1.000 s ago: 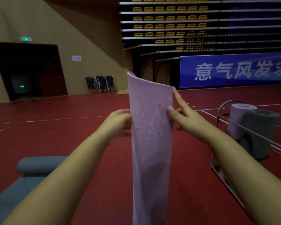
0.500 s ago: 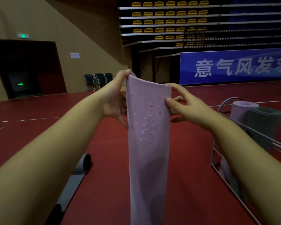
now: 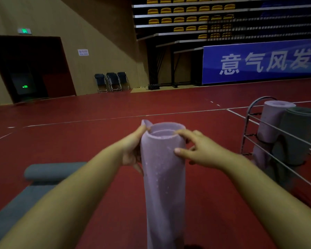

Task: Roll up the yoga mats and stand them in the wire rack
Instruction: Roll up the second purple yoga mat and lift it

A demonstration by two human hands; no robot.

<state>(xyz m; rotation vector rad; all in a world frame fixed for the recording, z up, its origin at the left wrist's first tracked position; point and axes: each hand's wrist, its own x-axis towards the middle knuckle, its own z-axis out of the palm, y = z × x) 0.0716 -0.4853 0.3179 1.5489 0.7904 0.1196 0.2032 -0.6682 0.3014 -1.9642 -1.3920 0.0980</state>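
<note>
- Left hand (image 3: 131, 151) and right hand (image 3: 199, 151) pinch the upright rolled lilac foam mat (image 3: 163, 177) near its top rim.
- Red sports floor (image 3: 97, 137) lies open ahead; chrome wire rack (image 3: 250, 126) near the right.

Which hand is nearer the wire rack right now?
Right. The right hand holds the purple mat on the side facing the wire rack; the left hand grips the mat's far side, away from the rack.

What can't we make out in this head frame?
- Purple mat: bottom end cut off by the lower frame edge.
- Left hand: fingers hidden behind the mat.
- Wire rack: far side cut off by the right edge.
- Wall notice: text too small.
- Grey mat on the floor: partly behind the left forearm.
</note>
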